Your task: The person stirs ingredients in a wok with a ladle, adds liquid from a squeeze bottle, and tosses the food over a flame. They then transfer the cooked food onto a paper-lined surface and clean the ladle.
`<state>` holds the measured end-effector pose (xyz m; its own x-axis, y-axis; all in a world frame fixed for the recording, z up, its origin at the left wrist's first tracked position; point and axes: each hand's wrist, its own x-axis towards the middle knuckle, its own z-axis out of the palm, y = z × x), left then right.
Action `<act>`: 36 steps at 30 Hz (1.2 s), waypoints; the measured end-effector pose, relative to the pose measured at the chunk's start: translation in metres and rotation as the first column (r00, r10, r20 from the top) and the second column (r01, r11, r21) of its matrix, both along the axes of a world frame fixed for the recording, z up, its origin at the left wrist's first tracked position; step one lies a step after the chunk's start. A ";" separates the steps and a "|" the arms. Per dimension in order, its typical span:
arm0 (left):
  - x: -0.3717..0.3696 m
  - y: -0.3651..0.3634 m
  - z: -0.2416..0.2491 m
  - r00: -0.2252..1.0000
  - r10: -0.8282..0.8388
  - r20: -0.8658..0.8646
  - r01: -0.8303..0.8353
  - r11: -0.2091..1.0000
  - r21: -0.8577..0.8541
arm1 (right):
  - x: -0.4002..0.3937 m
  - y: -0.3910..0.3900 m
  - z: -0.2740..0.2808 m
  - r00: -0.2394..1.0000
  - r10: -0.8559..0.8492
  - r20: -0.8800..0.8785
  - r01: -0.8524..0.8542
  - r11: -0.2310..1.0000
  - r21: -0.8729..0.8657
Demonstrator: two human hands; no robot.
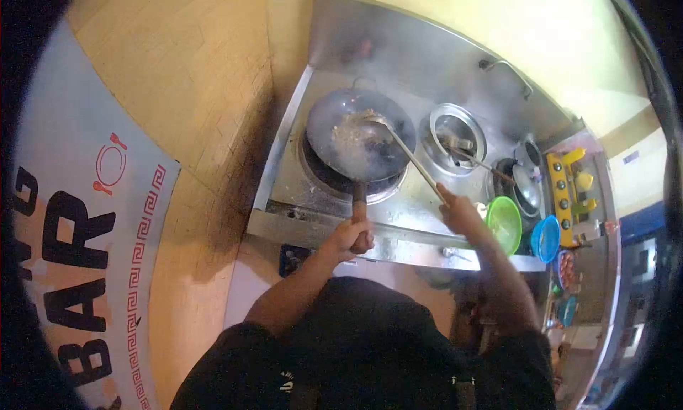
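Observation:
A dark, steaming wok (331, 154) rests on the left burner of a steel stove, with chopped brownish food (348, 131) inside it. My left hand (348, 238) is wrapped round the wok's wooden handle (358, 196) at the stove's front edge. In my right hand (460, 212) is the end of a long metal ladle (413, 159). The ladle's bowl lies in the food, near the middle of the wok. Steam blurs part of the food.
Right of the wok are a round metal pot (478, 131) with a utensil in it and a second wok (528, 189). A green bowl (504, 226) and blue basket (546, 238) stand near the front edge. A lettered banner (107, 218) hangs at left.

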<state>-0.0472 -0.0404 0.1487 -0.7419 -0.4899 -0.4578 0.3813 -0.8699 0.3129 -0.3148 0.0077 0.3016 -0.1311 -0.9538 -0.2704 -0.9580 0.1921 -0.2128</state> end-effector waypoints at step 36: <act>-0.008 0.002 0.050 0.977 -0.026 0.213 0.061 0.986 -0.157 | 0.064 -0.007 0.021 0.995 -0.079 -0.062 0.081 0.996 0.039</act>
